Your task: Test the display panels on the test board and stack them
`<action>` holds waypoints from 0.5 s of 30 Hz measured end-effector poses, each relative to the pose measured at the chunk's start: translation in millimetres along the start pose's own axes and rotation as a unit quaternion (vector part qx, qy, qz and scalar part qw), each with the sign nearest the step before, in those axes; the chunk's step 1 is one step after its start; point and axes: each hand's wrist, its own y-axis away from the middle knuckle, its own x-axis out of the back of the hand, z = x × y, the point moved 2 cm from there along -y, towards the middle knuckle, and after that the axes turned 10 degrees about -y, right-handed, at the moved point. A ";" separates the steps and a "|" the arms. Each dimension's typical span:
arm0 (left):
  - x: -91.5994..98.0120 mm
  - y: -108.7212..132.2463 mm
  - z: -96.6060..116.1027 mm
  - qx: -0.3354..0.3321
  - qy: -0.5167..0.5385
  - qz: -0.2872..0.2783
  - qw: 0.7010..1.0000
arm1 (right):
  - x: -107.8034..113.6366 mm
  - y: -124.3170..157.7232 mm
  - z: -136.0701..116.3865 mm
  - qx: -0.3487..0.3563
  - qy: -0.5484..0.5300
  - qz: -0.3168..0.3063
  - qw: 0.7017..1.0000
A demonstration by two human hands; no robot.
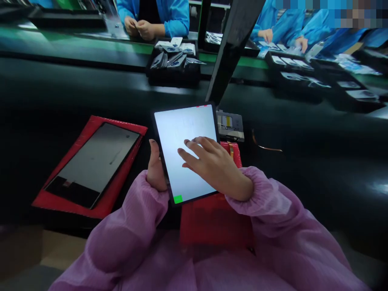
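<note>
Tablet (171, 149): centre of view, screen lit white, slightly rotated, with 1 green square at its lower left corner and 2 small red marks on the top edge near the right.

Left hand (157, 171): grasping the tablet by its left edge; thumb upright alongside, fingers hidden behind it. Right hand (216, 167): holding nothing, palm down, fingers spread over the screen; fingertip contact with the glass cannot be confirmed. Both sleeves are pink with gathered cuffs.

Below and partly behind the tablet: red pouch (215, 226). Just right of the tablet's upper corner: metallic module (230, 125) with a yellow patch. Further right, on the dark bench (318, 161): thin copper-coloured strip (266, 148), curved.

Left of the person: grey panel (100, 157) with a black end, lying diagonally on a red sheet (118, 194).

Far side: black tray (174, 76) piled with white packets (174, 48); behind it, 1 co-worker (176, 18) in blue, hands together. Dark post (226, 64) leans across, right of the tray.
</note>
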 end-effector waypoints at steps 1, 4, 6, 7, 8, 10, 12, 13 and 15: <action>-1.2 0.0 0.5 0.003 0.002 -0.005 1.000 | 0.8 0.0 -0.2 0.005 0.005 0.004 1.000; -5.0 -0.1 1.8 0.000 0.007 -0.022 1.000 | 10.0 1.7 3.7 0.017 -0.024 0.012 1.000; -7.4 0.1 3.4 -0.016 0.014 -0.029 0.999 | 22.6 5.0 8.8 0.009 -0.059 0.029 0.998; -8.7 0.5 4.4 -0.024 0.019 -0.035 0.999 | 29.7 7.2 11.6 -0.004 -0.071 0.041 0.997; -9.7 1.0 5.4 -0.028 0.026 -0.041 0.998 | 36.5 9.6 14.2 -0.023 -0.074 0.052 0.996; -11.0 2.0 6.8 -0.025 0.039 -0.052 0.998 | 46.0 14.1 17.9 -0.062 -0.061 0.051 0.995; -10.6 2.7 7.3 -0.022 0.043 -0.057 0.997 | 48.6 17.2 19.2 -0.082 -0.040 0.022 0.996; -9.8 2.8 7.1 -0.023 0.040 -0.057 0.997 | 47.8 18.1 19.4 -0.085 -0.029 0.001 0.996; -7.7 2.7 6.3 -0.026 0.029 -0.057 0.998 | 45.0 18.8 19.7 -0.082 -0.016 -0.031 0.996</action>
